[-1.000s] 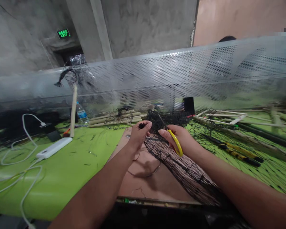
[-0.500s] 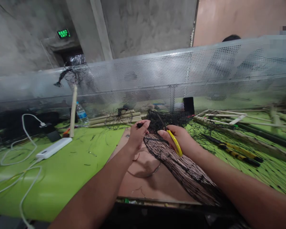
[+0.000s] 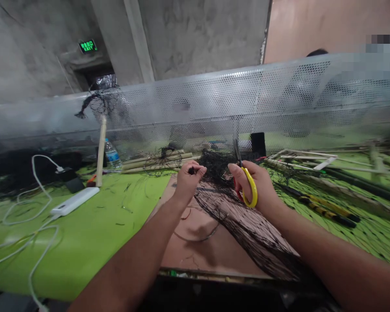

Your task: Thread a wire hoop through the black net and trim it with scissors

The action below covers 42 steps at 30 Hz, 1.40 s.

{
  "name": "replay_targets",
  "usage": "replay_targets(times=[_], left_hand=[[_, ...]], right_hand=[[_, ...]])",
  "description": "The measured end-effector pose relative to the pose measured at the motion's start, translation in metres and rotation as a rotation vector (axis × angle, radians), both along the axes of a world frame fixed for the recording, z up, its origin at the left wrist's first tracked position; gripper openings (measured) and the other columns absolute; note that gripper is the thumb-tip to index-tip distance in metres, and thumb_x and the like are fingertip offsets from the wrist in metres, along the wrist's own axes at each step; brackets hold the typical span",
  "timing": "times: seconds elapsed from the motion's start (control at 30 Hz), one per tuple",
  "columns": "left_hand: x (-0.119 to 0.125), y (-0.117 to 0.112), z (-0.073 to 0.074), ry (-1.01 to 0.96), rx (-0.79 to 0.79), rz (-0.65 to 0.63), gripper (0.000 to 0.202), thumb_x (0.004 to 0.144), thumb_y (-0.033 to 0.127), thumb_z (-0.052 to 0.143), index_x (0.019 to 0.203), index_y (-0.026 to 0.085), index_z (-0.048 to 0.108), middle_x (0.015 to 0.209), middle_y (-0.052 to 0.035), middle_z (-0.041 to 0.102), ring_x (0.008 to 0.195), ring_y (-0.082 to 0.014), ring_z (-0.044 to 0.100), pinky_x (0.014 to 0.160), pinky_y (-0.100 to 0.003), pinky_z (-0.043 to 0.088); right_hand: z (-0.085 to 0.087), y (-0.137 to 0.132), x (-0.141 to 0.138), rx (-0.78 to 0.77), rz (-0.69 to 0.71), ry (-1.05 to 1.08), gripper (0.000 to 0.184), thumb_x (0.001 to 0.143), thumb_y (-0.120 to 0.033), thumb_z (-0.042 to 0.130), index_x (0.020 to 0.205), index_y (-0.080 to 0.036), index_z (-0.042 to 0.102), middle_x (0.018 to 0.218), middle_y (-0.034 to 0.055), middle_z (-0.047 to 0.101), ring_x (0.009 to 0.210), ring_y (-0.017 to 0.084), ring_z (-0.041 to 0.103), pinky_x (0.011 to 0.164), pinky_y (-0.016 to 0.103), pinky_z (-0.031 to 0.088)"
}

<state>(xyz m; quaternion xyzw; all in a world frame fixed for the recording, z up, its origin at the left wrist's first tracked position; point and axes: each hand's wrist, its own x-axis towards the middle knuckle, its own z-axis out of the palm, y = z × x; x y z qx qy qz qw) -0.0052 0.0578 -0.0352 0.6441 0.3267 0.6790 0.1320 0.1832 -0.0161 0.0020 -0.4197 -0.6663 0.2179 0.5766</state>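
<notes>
Just left of the middle, my left hand [image 3: 189, 180] is closed on a bunched end of black netting, a dark tuft showing between thumb and fingers. My right hand [image 3: 255, 180] grips yellow- and red-handled scissors [image 3: 251, 190] with the blades pointing up, apart from my left hand. Black netting [image 3: 237, 225] runs from near my left hand down across a pinkish-brown board [image 3: 188, 247] to the lower right. A thin wire loop [image 3: 198, 239] rests on the board.
Black and yellow pliers [image 3: 328, 210] lie on spread netting at the right, near a stick frame [image 3: 305, 156]. Bamboo sticks [image 3: 156, 162] are behind. A water bottle [image 3: 113, 155], upright stick [image 3: 101, 151] and white power strip [image 3: 74, 201] with cables stand left. A perforated metal screen [image 3: 208, 99] crosses the back.
My right hand has moved right and away from my left hand, turning the scissors so the blades point upward. My left hand stays nearly in place, still pinching the netting.
</notes>
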Motion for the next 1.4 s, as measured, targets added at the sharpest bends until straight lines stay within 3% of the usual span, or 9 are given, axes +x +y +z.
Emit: replay_targets(times=[0.13,0.23,0.33,0.47,0.7,0.83,0.97,1.13,1.4], left_hand=[[-0.002,-0.002,0.003,0.078,0.03,0.071,0.019,0.074,0.035,0.068,0.069,0.016,0.064,0.088,-0.0059,0.062,0.088,-0.017,0.058,0.085,-0.031,0.043],[0.0,-0.008,0.005,0.077,-0.038,-0.022,0.022,0.083,0.038,0.057,0.079,0.017,0.06,0.105,-0.0083,0.063,0.1,-0.0182,0.057,0.093,-0.033,0.039],[0.005,-0.012,0.003,0.014,-0.174,-0.156,0.024,0.087,0.041,0.049,0.086,0.018,0.055,0.091,-0.0056,0.066,0.088,-0.0159,0.059,0.087,-0.031,0.042],[0.009,-0.012,-0.001,-0.075,-0.284,-0.247,0.027,0.086,0.043,0.05,0.093,0.018,0.054,0.071,0.0001,0.057,0.071,-0.0125,0.057,0.074,-0.025,0.043],[0.008,-0.008,-0.003,-0.044,-0.307,-0.297,0.032,0.069,0.031,0.071,0.097,0.018,0.063,0.074,0.0021,0.054,0.067,-0.0092,0.049,0.065,-0.021,0.039],[0.009,-0.007,-0.004,-0.086,-0.295,-0.28,0.022,0.068,0.033,0.071,0.082,0.016,0.069,0.079,-0.0015,0.061,0.067,-0.0101,0.052,0.066,-0.024,0.043],[0.01,-0.01,-0.001,-0.128,-0.295,-0.335,0.023,0.068,0.035,0.071,0.08,0.015,0.07,0.094,-0.0058,0.066,0.063,-0.0085,0.052,0.061,-0.023,0.043],[0.011,-0.018,0.006,-0.089,-0.38,-0.324,0.032,0.072,0.041,0.067,0.086,0.012,0.071,0.083,-0.0065,0.068,0.05,-0.0055,0.043,0.051,-0.021,0.038],[0.011,-0.02,0.009,-0.099,-0.449,-0.21,0.031,0.065,0.039,0.073,0.079,0.011,0.071,0.064,-0.0051,0.065,0.055,-0.012,0.054,0.052,-0.023,0.04]], right_hand=[[-0.001,0.001,0.0,-0.005,0.015,0.004,0.043,0.081,-0.051,0.056,0.056,-0.02,0.039,0.044,-0.0053,0.041,0.037,0.007,0.04,0.037,0.02,0.029],[0.0,0.0,-0.001,-0.037,0.034,0.043,0.044,0.082,-0.054,0.053,0.057,-0.021,0.038,0.042,-0.0053,0.041,0.034,0.008,0.041,0.034,0.02,0.03],[0.002,-0.001,-0.002,-0.08,0.044,0.066,0.045,0.083,-0.056,0.05,0.057,-0.021,0.037,0.041,-0.0055,0.041,0.032,0.008,0.041,0.032,0.021,0.031],[0.003,0.0,-0.002,-0.074,0.03,0.036,0.047,0.082,-0.058,0.051,0.056,-0.021,0.037,0.04,-0.0049,0.042,0.032,0.008,0.041,0.033,0.021,0.031],[-0.001,0.003,-0.001,-0.09,0.071,0.055,0.045,0.081,-0.057,0.053,0.058,-0.021,0.038,0.041,-0.0054,0.042,0.033,0.008,0.04,0.034,0.02,0.031],[-0.002,0.003,0.0,-0.076,0.078,0.03,0.044,0.081,-0.055,0.054,0.058,-0.021,0.038,0.043,-0.0054,0.042,0.034,0.008,0.041,0.035,0.02,0.031],[-0.004,0.005,0.001,-0.078,0.051,-0.096,0.045,0.082,-0.057,0.051,0.059,-0.02,0.039,0.044,-0.0045,0.044,0.038,0.009,0.042,0.039,0.021,0.03],[-0.013,0.014,0.004,-0.072,0.023,-0.426,0.046,0.079,-0.061,0.051,0.061,-0.019,0.042,0.049,-0.0037,0.045,0.046,0.01,0.04,0.044,0.022,0.025],[-0.014,0.008,0.0,-0.093,-0.017,-0.816,0.042,0.081,-0.062,0.048,0.077,-0.02,0.049,0.064,0.0005,0.055,0.056,0.013,0.047,0.051,0.023,0.027]])
